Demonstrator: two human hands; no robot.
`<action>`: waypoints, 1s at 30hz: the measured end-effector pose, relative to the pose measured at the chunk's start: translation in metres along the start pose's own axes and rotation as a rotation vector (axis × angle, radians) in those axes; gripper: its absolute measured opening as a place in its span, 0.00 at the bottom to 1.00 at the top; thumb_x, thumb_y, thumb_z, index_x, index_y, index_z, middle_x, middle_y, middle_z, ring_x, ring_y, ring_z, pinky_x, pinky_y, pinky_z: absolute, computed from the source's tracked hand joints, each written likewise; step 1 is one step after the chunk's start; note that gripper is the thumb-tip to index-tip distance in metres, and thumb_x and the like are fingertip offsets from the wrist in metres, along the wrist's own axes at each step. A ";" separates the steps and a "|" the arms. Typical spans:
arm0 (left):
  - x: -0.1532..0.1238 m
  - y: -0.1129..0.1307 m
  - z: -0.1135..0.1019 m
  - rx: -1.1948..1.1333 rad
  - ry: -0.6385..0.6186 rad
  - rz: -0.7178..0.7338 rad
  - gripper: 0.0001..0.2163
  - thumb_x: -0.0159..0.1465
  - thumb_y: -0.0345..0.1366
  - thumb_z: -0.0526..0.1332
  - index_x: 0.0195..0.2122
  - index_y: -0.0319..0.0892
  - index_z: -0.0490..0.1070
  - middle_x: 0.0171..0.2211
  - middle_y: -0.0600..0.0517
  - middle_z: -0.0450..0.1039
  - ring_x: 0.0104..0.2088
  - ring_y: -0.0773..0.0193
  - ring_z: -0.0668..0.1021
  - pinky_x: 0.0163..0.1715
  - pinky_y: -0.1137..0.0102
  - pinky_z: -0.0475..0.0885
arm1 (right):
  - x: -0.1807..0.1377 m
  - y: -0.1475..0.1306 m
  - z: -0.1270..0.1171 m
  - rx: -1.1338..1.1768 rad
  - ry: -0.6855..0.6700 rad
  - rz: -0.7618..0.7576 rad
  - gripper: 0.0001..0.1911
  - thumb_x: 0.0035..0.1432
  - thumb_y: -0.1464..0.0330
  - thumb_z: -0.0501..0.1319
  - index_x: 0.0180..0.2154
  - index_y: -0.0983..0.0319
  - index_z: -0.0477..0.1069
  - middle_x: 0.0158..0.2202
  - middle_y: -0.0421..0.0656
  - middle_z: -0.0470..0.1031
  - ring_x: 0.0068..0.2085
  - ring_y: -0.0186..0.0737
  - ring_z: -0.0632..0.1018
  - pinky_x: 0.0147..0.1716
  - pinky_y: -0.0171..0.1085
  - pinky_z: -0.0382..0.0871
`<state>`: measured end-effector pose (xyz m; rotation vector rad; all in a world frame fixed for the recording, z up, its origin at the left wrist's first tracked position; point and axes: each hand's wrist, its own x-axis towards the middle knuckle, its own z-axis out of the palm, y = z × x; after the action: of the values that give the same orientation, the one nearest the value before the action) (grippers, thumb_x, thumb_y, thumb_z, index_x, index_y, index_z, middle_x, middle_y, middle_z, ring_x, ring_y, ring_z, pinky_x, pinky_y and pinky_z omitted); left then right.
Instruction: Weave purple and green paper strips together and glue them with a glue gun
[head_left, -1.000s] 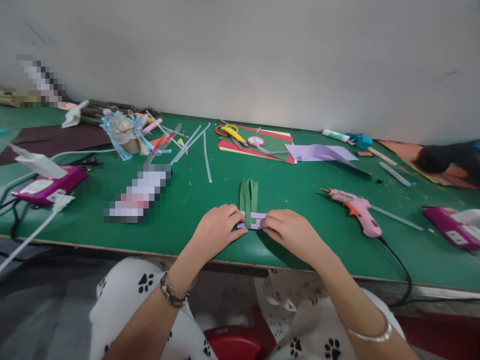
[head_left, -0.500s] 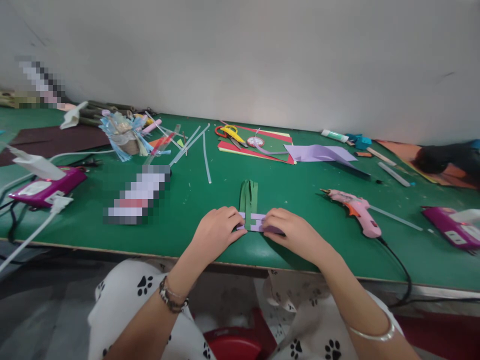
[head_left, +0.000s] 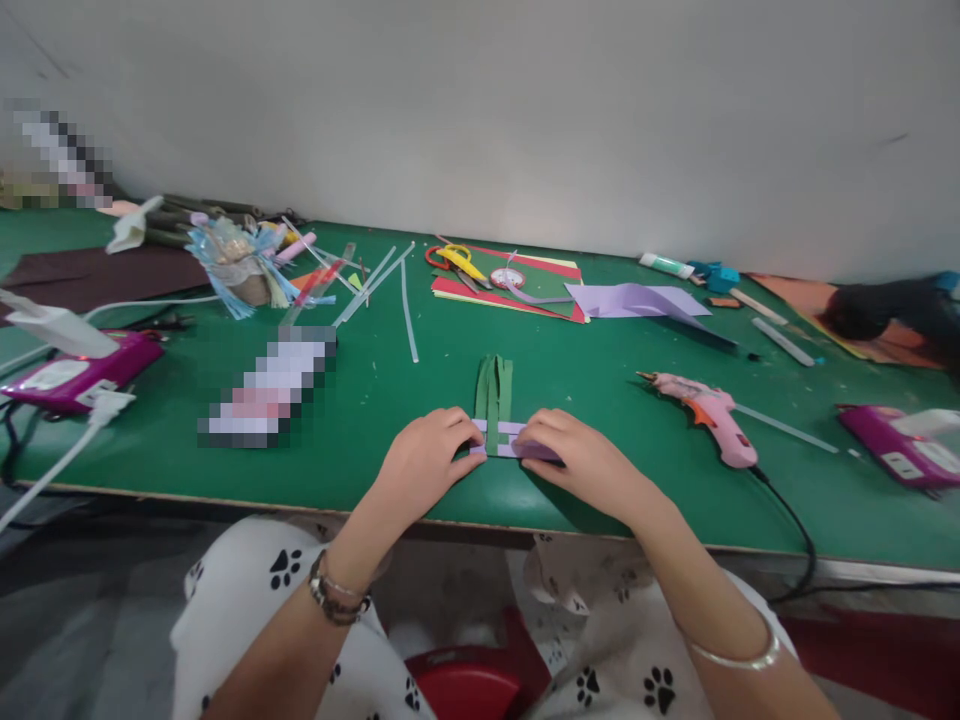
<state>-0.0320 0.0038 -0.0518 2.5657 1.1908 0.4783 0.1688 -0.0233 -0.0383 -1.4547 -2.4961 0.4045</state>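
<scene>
Green paper strips (head_left: 493,385) stand out lengthwise on the table in front of me, crossed near their lower end by purple paper strips (head_left: 507,449) in a weave. At the left ends of the purple strips, my left hand (head_left: 431,455) is closed, thumb and fingers pinching the paper. My right hand (head_left: 574,455) pinches the right ends the same way, and part of the purple paper shows under its fingers. Both hands rest low over the table, a short way apart, with the woven part between them.
A pink glue gun (head_left: 709,412) lies to the right, its cord hanging over the edge. Yellow scissors (head_left: 466,262) and a tape roll (head_left: 507,278) lie on red sheets behind. Purple paper (head_left: 637,300) is beside them. Power strips (head_left: 97,370) stand at both sides.
The view has shifted slightly. Both hands keep their hold on the purple strips, and the fingers have moved very little.
</scene>
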 end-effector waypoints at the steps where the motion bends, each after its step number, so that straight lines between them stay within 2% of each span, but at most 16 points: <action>1: 0.000 0.002 0.000 0.010 -0.002 -0.017 0.01 0.58 0.31 0.61 0.32 0.40 0.70 0.32 0.53 0.72 0.34 0.62 0.74 0.30 0.70 0.67 | 0.000 0.000 0.000 -0.001 0.001 0.003 0.04 0.55 0.73 0.57 0.35 0.62 0.68 0.35 0.43 0.71 0.38 0.38 0.71 0.37 0.38 0.65; 6: 0.001 0.005 0.001 0.083 0.002 -0.057 0.02 0.59 0.32 0.61 0.31 0.41 0.70 0.32 0.53 0.72 0.33 0.61 0.74 0.29 0.68 0.66 | 0.001 -0.001 0.002 -0.019 0.019 0.006 0.04 0.54 0.72 0.58 0.35 0.61 0.68 0.34 0.43 0.70 0.37 0.39 0.71 0.36 0.38 0.65; 9: -0.001 0.001 -0.002 0.062 -0.028 0.016 0.02 0.58 0.32 0.61 0.33 0.40 0.70 0.33 0.52 0.72 0.34 0.61 0.75 0.32 0.68 0.67 | 0.002 0.000 0.003 -0.029 0.034 0.009 0.05 0.54 0.72 0.58 0.35 0.61 0.68 0.34 0.43 0.70 0.37 0.39 0.70 0.35 0.37 0.65; 11: -0.003 -0.003 -0.005 0.026 -0.032 0.063 0.07 0.58 0.33 0.61 0.38 0.41 0.69 0.36 0.51 0.72 0.36 0.61 0.75 0.34 0.67 0.68 | 0.002 0.000 0.004 -0.034 0.046 0.010 0.04 0.54 0.71 0.58 0.35 0.61 0.68 0.34 0.43 0.69 0.37 0.39 0.70 0.35 0.38 0.65; 14: -0.006 -0.009 -0.006 0.025 0.041 0.038 0.12 0.60 0.36 0.59 0.45 0.40 0.66 0.40 0.48 0.71 0.39 0.60 0.74 0.36 0.66 0.69 | 0.003 -0.001 0.007 -0.052 0.122 0.012 0.06 0.55 0.68 0.57 0.36 0.62 0.68 0.34 0.45 0.70 0.37 0.40 0.70 0.36 0.40 0.65; 18: -0.005 -0.010 0.002 0.118 0.094 -0.017 0.16 0.60 0.40 0.58 0.47 0.38 0.65 0.42 0.45 0.70 0.41 0.55 0.73 0.37 0.62 0.69 | 0.006 -0.005 0.013 -0.050 0.236 0.041 0.14 0.54 0.64 0.57 0.43 0.61 0.66 0.40 0.48 0.70 0.40 0.44 0.69 0.39 0.44 0.64; 21: -0.001 -0.007 0.006 0.151 0.069 -0.050 0.15 0.59 0.40 0.59 0.45 0.37 0.67 0.41 0.45 0.69 0.41 0.54 0.72 0.37 0.61 0.69 | 0.009 -0.007 0.017 -0.065 0.213 0.068 0.18 0.52 0.63 0.59 0.45 0.62 0.66 0.41 0.48 0.69 0.40 0.45 0.69 0.40 0.46 0.65; 26: 0.000 -0.003 0.004 0.166 0.027 -0.067 0.13 0.59 0.39 0.59 0.43 0.38 0.69 0.41 0.46 0.69 0.41 0.55 0.71 0.38 0.62 0.69 | 0.011 -0.007 0.019 -0.061 0.170 0.080 0.17 0.52 0.65 0.60 0.44 0.63 0.67 0.40 0.47 0.69 0.40 0.44 0.68 0.40 0.44 0.65; 30: -0.001 -0.003 0.004 0.224 0.061 -0.061 0.17 0.59 0.39 0.59 0.47 0.38 0.66 0.43 0.45 0.69 0.41 0.55 0.72 0.37 0.63 0.69 | 0.011 -0.007 0.020 -0.043 0.188 0.062 0.16 0.52 0.66 0.59 0.44 0.62 0.67 0.39 0.47 0.69 0.39 0.44 0.69 0.40 0.45 0.66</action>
<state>-0.0329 0.0041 -0.0566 2.7070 1.4136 0.4350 0.1516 -0.0190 -0.0538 -1.5139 -2.3305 0.2151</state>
